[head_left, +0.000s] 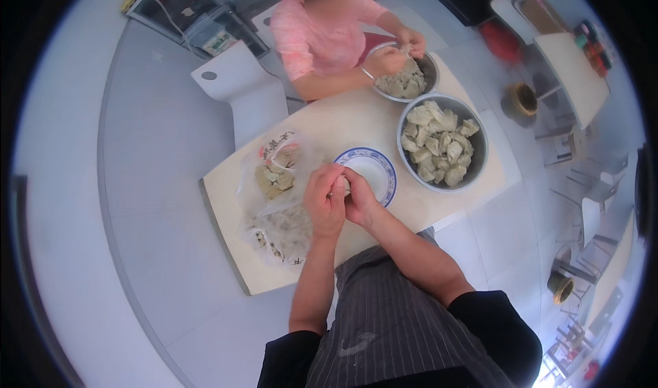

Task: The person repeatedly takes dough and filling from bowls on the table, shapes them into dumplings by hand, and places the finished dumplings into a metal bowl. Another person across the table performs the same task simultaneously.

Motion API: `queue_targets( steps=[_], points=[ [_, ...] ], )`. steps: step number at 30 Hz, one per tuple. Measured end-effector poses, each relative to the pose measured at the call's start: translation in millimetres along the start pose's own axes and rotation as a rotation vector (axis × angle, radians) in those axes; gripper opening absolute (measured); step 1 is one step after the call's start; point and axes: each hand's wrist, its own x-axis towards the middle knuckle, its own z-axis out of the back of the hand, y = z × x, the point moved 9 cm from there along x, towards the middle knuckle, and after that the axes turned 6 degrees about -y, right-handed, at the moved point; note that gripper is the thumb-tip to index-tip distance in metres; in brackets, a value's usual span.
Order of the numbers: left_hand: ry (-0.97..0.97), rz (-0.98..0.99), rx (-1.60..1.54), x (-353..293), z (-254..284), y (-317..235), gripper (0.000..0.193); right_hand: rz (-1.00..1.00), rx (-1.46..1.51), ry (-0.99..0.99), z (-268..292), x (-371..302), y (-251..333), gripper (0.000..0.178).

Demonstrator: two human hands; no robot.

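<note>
My left hand and my right hand are pressed together over the near edge of a blue-rimmed white bowl. Between the fingers they pinch a small pale piece of dough, mostly hidden by the fingers. To the right stands a large metal bowl filled with several folded dumplings. A clear plastic bag with greenish pieces lies to the left of my hands on the cream table.
Across the table a person in a pink top works with both hands over a second metal bowl of dumplings. A white stool stands at the far left. Tables and chairs stand at the right.
</note>
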Motion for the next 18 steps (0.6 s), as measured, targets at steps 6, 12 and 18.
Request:
queue_targets(
  steps=[6,12,18],
  points=[
    [0.208,-0.564,0.242,-18.3,-36.8,-43.9,0.015,0.039,0.015,0.184,24.7,0.8,7.4,0.029],
    [0.707,-0.707,0.309,-38.8,-62.0,-14.1,0.022,-0.025,-0.044,0.102,49.9,11.0,-9.6,0.020],
    [0.428,-0.566,0.172,-18.4,-59.8,-17.6,0.014,-0.040,0.087,-0.071,37.0,-4.0,15.0,0.028]
  ],
)
